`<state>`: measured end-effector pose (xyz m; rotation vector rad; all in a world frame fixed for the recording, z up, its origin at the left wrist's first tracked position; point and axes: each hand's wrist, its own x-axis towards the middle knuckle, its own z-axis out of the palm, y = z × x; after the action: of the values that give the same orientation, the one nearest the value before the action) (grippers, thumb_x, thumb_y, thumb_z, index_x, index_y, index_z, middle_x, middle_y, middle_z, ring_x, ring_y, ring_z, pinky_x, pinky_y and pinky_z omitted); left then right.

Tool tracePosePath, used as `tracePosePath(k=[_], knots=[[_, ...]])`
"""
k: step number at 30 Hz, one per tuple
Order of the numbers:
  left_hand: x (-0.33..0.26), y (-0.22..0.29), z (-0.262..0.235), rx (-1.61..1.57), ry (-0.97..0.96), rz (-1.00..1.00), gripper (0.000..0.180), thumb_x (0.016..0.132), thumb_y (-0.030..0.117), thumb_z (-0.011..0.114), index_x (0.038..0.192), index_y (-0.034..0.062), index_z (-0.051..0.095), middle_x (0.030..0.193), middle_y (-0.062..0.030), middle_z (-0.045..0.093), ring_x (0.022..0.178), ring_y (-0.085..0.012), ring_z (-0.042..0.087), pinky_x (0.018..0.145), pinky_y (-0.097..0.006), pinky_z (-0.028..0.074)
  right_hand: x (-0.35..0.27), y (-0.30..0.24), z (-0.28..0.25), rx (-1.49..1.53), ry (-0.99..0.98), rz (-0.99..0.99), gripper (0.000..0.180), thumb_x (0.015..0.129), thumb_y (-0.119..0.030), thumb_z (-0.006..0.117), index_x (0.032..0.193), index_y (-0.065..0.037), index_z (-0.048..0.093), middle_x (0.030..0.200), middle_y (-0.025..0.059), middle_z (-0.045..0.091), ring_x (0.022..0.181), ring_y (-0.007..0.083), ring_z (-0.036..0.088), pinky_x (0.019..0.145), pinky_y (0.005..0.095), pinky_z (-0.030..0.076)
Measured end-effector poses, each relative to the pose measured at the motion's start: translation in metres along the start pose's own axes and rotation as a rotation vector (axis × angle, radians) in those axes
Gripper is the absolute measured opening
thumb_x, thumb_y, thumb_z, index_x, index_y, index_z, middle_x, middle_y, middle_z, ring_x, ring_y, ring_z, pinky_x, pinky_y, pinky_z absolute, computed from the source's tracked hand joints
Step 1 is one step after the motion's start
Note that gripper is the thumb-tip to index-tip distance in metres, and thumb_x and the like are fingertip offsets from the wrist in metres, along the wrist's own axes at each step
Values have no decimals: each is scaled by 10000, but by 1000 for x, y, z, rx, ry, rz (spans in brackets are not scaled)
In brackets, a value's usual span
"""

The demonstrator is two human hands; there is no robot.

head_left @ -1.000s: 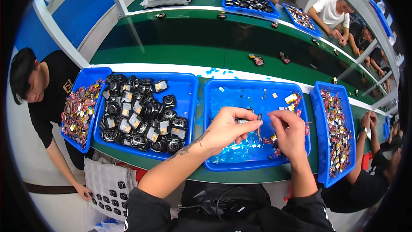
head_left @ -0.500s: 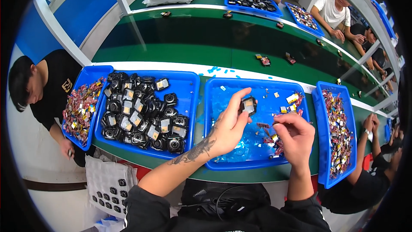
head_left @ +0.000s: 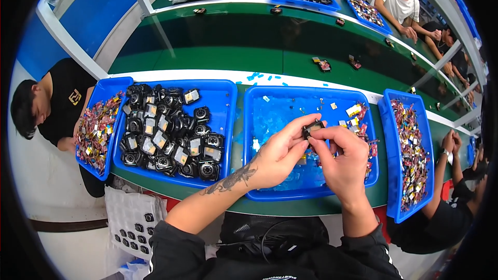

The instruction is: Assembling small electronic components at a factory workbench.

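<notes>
My left hand [head_left: 280, 158] is closed around a small black device case [head_left: 313, 126], held above the middle blue tray [head_left: 306, 92]. From the right, my right hand [head_left: 343, 156] has its thumb and forefinger pinched on the near edge of the case. Whether a small part also sits between those fingertips is hidden. Beneath my hands the tray holds scattered blue film pieces [head_left: 277, 124]. Several small circuit pieces [head_left: 356, 111] with yellow and white blocks lie along its right side.
To the left stands a blue tray [head_left: 228, 101] of black cases, beside a narrower tray [head_left: 116, 84] of pinkish parts. Another parts tray [head_left: 386, 124] stands right. Beyond runs a green conveyor [head_left: 207, 57] carrying a few pieces. A co-worker [head_left: 57, 98] sits left; others work across and right.
My right hand has moved left and up, and its fingertips now meet the case; earlier they held a small reddish piece apart from it. My left hand has turned the case.
</notes>
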<state>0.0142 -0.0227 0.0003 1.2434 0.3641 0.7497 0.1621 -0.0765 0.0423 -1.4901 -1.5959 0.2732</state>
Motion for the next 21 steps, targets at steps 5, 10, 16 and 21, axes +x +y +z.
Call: tracePosePath(k=[5, 10, 16, 21], knots=[[0, 2, 2, 28, -18, 33, 503, 961, -54, 391, 1453, -4, 296, 1432, -159, 423, 1308, -220, 443, 1071, -333, 372, -1, -1, -2, 1, -18, 47, 105, 744, -10, 728, 830, -53, 688, 731, 58, 642, 578, 175, 539, 586, 311, 442], [0, 1, 4, 5, -31, 69, 509, 958, -61, 385, 1455, -9, 291, 1444, -156, 410, 1312, -218, 439, 1067, -326, 372, -5, 1, -1, 88, 19, 106, 82, 751, -55, 735, 820, -83, 699, 706, 12, 628, 612, 134, 535, 843, 357, 423], [-1, 0, 5, 1, -17, 53, 510, 959, -57, 390, 1456, -10, 289, 1440, -154, 418, 1317, -226, 436, 1069, -327, 370, -5, 4, -2, 70, -10, 106, 59, 774, -75, 728, 824, -77, 697, 692, -12, 605, 622, 113, 529, 996, 425, 372], [0, -4, 7, -27, -7, 80, 503, 966, -45, 388, 1457, -21, 281, 1434, -175, 416, 1307, -235, 448, 1077, -343, 368, -5, 6, -1, 147, -15, 155, 60, 776, -73, 724, 830, -72, 696, 701, -7, 607, 636, 117, 531, 998, 422, 373]])
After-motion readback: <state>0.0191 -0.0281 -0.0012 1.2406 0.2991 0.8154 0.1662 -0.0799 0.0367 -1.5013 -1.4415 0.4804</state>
